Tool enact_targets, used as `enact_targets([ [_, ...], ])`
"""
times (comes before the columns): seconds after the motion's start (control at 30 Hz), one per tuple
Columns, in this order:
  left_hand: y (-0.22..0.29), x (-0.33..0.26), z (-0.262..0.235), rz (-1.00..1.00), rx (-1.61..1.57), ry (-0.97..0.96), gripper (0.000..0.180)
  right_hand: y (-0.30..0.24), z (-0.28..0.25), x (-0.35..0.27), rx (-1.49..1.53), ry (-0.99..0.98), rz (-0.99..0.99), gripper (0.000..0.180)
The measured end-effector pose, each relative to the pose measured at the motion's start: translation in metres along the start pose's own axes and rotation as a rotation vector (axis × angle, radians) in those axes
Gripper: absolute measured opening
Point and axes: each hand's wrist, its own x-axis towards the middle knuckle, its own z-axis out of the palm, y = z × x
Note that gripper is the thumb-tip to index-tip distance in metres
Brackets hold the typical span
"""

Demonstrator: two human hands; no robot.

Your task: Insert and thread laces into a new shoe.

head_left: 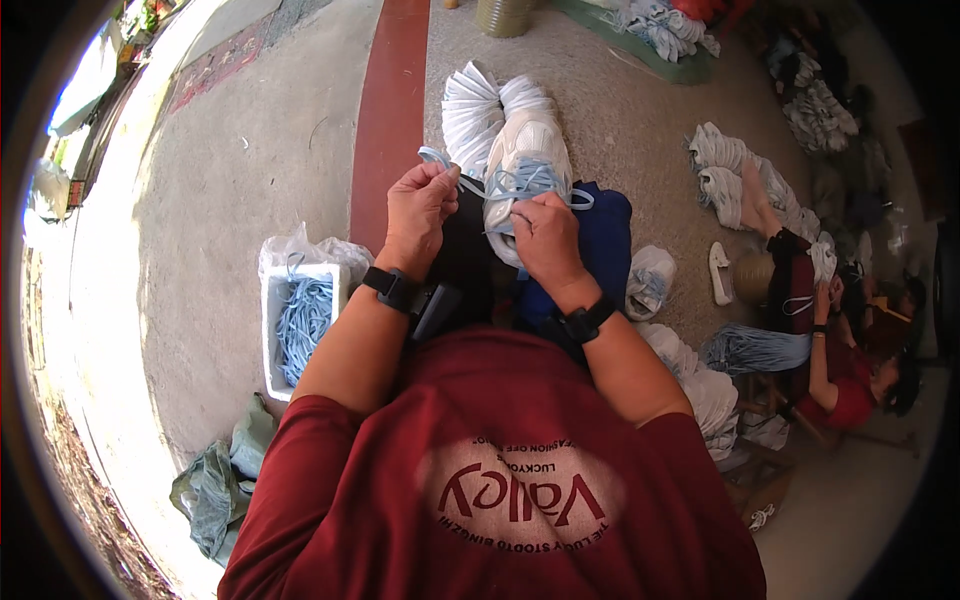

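A white shoe (527,140) lies in front of me over my lap, with its toe pointing away. Light blue shoelace (537,178) criss-crosses its front. My left hand (424,205), left of the shoe, pinches a length of this lace, and a loop sticks up above the fingers. Over the shoe's opening, my right hand (548,232) is closed on the lace, its fingertips close to the eyelets. Another bit of lace curves out to the right of that hand. Just beyond the shoe, a fanned row of white shoe pieces (470,115) lies on the floor.
At my left stands a white foam box (271,345) of loose blue laces (305,325), with clear plastic behind it. A green sack (213,490) lies nearer. To my right are bagged white shoes (650,280) and a blue lace bundle (757,348); another person (845,385) sits beyond.
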Motion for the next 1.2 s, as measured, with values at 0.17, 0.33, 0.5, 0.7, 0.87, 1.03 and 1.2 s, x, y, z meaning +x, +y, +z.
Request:
enact_targets([
  [0.17,-0.015,-0.004,0.016,-0.128,0.314,-0.078,0.003,-0.006,0.002,0.000,-0.096,-0.035,0.024,0.010],
  [0.33,-0.029,0.009,0.024,-0.087,0.431,-0.095,0.006,-0.002,0.004,-0.003,-0.095,-0.032,0.025,0.019],
  [0.5,-0.034,0.011,0.025,-0.024,0.408,-0.072,0.005,0.001,0.002,-0.004,-0.077,-0.045,0.022,0.022],
  [0.7,-0.042,0.014,0.021,0.159,0.689,-0.077,0.009,0.004,0.000,-0.005,-0.020,-0.051,-0.010,0.022],
  [0.87,-0.048,0.016,0.018,0.150,0.888,-0.037,0.012,0.003,0.003,-0.005,-0.018,-0.062,-0.019,0.023],
  [1.03,-0.031,-0.003,0.033,0.467,1.387,-0.116,0.012,0.007,0.005,-0.005,-0.078,-0.026,-0.050,0.020],
  [1.2,-0.029,-0.019,0.038,0.712,1.614,-0.344,0.010,0.001,0.014,0.001,-0.236,0.041,-0.034,0.006],
])
